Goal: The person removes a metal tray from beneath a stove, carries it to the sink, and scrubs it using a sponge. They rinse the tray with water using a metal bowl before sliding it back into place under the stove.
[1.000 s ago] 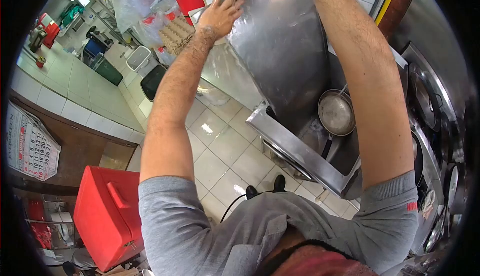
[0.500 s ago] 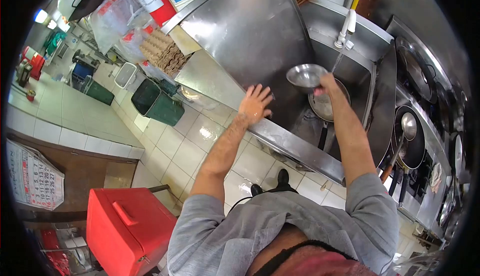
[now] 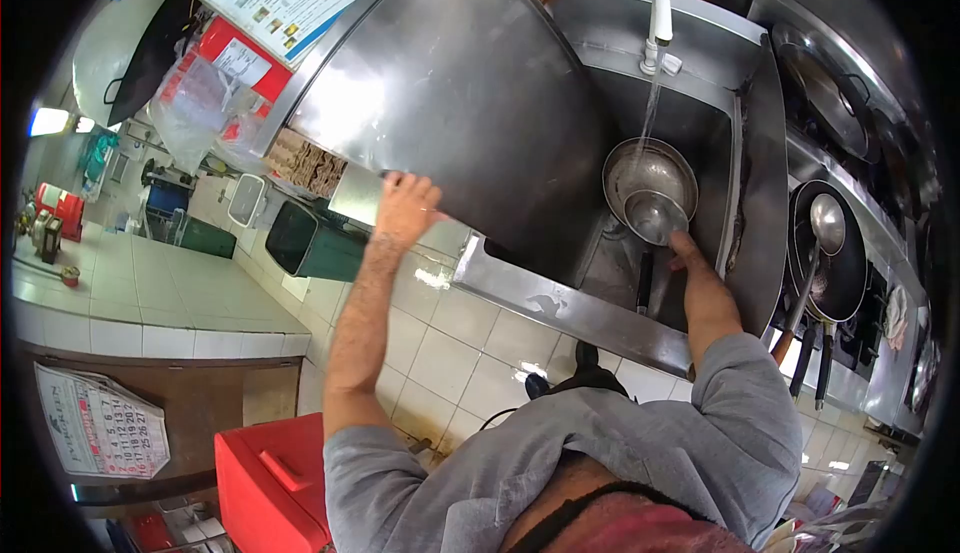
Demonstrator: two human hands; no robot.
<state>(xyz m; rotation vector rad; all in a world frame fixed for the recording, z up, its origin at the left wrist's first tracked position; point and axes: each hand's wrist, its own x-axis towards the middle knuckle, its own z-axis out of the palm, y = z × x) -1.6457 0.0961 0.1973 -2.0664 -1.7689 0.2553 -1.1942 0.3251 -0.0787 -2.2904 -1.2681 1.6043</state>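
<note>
Both hands were apart: right hand [image 3: 688, 249] gripped the small bowl [image 3: 655, 215] over the pan [image 3: 650, 178] (under running water), left hand [image 3: 405, 208] lay open-fingered on the steel counter [image 3: 460, 93].

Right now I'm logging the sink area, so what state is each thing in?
Tap: running, water streaming down.
Pan: in the sink, under the stream.
Bowl: held over the pan.
Right hand: gripping the bowl.
Left hand: flat on the steel counter edge.
Wok: on the stove, ladle resting in it.
</note>
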